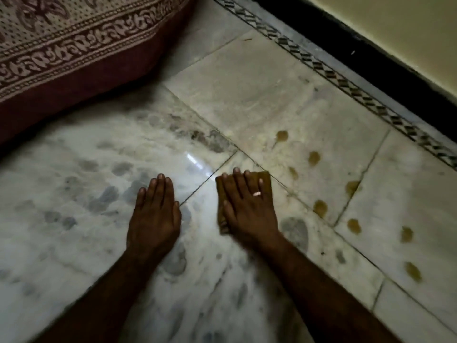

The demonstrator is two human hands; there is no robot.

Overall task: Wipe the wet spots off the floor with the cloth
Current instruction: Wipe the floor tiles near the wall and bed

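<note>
Presently, from the left: a printed bedspread (pixel 74 45) is hanging at the far edge. The left hand (pixel 154 214) is lying flat with straight fingers on the marble floor (pixel 61 194), holding nothing. The right hand (pixel 247 209) is pressing flat, fingers straight and uncurled, on the folded brown cloth (pixel 264 175). Just right of the cloth, several yellowish wet spots (pixel 314 158) are sitting unwiped toward the patterned border (pixel 346 87). Wiping is apparently only beginning, with most spots left.
</note>
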